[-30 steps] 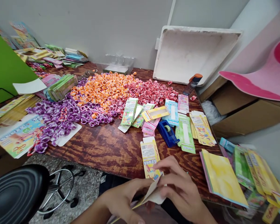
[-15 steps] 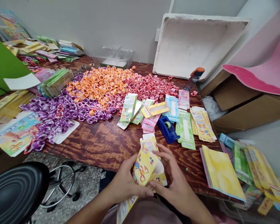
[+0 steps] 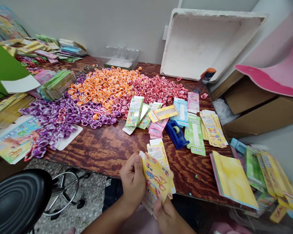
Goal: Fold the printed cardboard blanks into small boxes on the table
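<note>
Between my hands is a yellow printed carton [image 3: 155,177], tilted over the table's front edge. My left hand [image 3: 133,182] grips its left edge, thumb up and fingers folded behind. Low on the right, my right hand [image 3: 169,214] pinches the bottom corner between thumb and fingers. Part of the carton's lower end is hidden by the hands. Just behind it, another yellow carton [image 3: 157,151] lies flat on the table, partly covered. A blue tape dispenser [image 3: 177,138] stands further to the right.
Heaps of purple [image 3: 75,112], orange [image 3: 104,86] and red striped rings [image 3: 158,89] fill the table's back. Green cartons [image 3: 134,112] and a stack of yellow sheets [image 3: 231,178] lie nearby. A bottle [image 3: 204,79] stands before the white foam box [image 3: 207,45]. A black stool [image 3: 17,201] is at left.
The carton has turned to show a broader, flatter face. My left hand has shifted up along its left edge, while my right hand has dropped from its upper right side to the bottom corner.
</note>
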A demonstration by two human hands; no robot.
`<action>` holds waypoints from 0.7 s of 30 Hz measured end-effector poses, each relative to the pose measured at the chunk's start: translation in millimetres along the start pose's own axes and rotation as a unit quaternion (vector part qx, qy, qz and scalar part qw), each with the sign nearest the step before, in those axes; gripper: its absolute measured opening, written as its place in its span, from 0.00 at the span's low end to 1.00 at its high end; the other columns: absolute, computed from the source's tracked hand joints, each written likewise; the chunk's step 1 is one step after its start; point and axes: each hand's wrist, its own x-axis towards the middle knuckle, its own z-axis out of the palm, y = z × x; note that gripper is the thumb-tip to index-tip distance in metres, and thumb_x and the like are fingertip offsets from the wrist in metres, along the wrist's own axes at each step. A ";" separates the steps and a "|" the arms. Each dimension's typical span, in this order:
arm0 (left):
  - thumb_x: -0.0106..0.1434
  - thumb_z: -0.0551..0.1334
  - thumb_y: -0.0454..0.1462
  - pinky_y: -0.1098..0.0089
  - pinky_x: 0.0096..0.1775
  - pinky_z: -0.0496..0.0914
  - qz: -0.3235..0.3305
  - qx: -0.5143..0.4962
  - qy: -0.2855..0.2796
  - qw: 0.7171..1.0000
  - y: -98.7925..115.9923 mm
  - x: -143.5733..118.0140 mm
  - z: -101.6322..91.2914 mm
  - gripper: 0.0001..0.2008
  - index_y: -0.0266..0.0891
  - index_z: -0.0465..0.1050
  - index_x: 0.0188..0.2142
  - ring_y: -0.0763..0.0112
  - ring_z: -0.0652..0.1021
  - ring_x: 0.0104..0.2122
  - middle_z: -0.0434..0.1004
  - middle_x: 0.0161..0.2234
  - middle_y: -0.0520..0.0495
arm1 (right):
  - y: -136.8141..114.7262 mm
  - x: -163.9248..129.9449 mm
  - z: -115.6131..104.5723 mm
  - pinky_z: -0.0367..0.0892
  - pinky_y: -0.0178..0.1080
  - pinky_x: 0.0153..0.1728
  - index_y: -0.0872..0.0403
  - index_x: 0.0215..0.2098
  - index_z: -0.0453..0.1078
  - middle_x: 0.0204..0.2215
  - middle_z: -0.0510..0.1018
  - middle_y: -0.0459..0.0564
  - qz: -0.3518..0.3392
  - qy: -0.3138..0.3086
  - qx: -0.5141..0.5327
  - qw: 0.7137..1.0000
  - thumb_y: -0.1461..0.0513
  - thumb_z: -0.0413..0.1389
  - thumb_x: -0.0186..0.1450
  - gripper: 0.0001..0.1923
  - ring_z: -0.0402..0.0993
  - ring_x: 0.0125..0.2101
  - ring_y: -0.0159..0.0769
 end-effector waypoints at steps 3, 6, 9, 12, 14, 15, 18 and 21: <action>0.69 0.58 0.62 0.69 0.34 0.67 0.014 -0.034 -0.051 0.998 4.4 -6.6 -1.8 0.30 0.41 0.75 0.26 0.66 0.70 0.29 0.71 0.27 0.47 | 0.4 11.8 6.4 0.58 0.55 0.69 0.50 0.68 0.66 0.64 0.73 0.64 -0.037 0.020 0.036 0.998 0.37 0.52 0.70 0.38 0.67 0.68 0.52; 0.56 0.71 0.61 0.66 0.41 0.72 0.006 -0.066 -0.147 0.987 9.0 -10.9 -5.2 0.28 0.39 0.84 0.38 0.57 0.76 0.38 0.80 0.38 0.41 | -7.6 25.5 10.5 0.71 0.52 0.61 0.49 0.63 0.70 0.59 0.78 0.62 -0.036 0.067 0.071 0.995 0.38 0.56 0.68 0.35 0.77 0.60 0.51; 0.53 0.78 0.51 0.66 0.38 0.75 -0.086 -0.069 -0.189 0.976 9.8 -8.0 -7.6 0.22 0.37 0.86 0.39 0.57 0.80 0.35 0.84 0.37 0.40 | -18.6 33.8 8.9 0.76 0.48 0.55 0.51 0.59 0.72 0.53 0.81 0.62 -0.015 0.135 0.072 0.988 0.40 0.59 0.68 0.31 0.81 0.52 0.49; 0.59 0.73 0.55 0.67 0.32 0.76 -0.149 -0.078 -0.174 0.970 6.0 -0.2 -10.1 0.22 0.36 0.85 0.33 0.60 0.80 0.30 0.84 0.29 0.43 | -32.5 36.0 2.3 0.78 0.47 0.51 0.51 0.60 0.69 0.50 0.82 0.60 -0.019 0.113 0.107 0.988 0.32 0.64 0.56 0.46 0.82 0.47 0.50; 0.57 0.73 0.57 0.68 0.31 0.76 -0.152 -0.097 -0.147 0.973 2.2 4.4 -12.4 0.25 0.36 0.84 0.35 0.61 0.81 0.29 0.85 0.30 0.43 | -42.3 35.6 -3.1 0.78 0.45 0.48 0.52 0.59 0.69 0.48 0.82 0.59 -0.032 0.053 0.114 0.992 0.28 0.59 0.56 0.47 0.82 0.44 0.48; 0.58 0.73 0.57 0.68 0.32 0.77 -0.150 -0.107 -0.135 0.974 0.3 5.8 -13.5 0.25 0.36 0.83 0.37 0.61 0.82 0.29 0.85 0.32 0.43 | -46.7 35.1 -5.4 0.77 0.43 0.47 0.52 0.57 0.71 0.47 0.83 0.58 -0.040 0.033 0.100 0.994 0.30 0.56 0.61 0.43 0.82 0.43 0.46; 0.59 0.73 0.55 0.68 0.34 0.78 -0.129 -0.126 -0.095 0.979 -5.0 5.8 -15.4 0.24 0.36 0.81 0.39 0.61 0.83 0.31 0.86 0.36 0.42 | -56.1 33.1 -8.9 0.76 0.37 0.42 0.54 0.50 0.75 0.41 0.83 0.55 -0.060 0.036 0.030 0.997 0.41 0.54 0.72 0.27 0.81 0.39 0.40; 0.61 0.72 0.54 0.67 0.37 0.79 -0.115 -0.134 -0.060 0.982 -10.9 1.5 -15.0 0.22 0.36 0.81 0.38 0.59 0.84 0.35 0.87 0.37 0.42 | -60.5 31.2 -8.3 0.75 0.34 0.41 0.53 0.50 0.76 0.40 0.84 0.52 -0.068 0.065 -0.007 0.996 0.48 0.56 0.73 0.19 0.80 0.37 0.37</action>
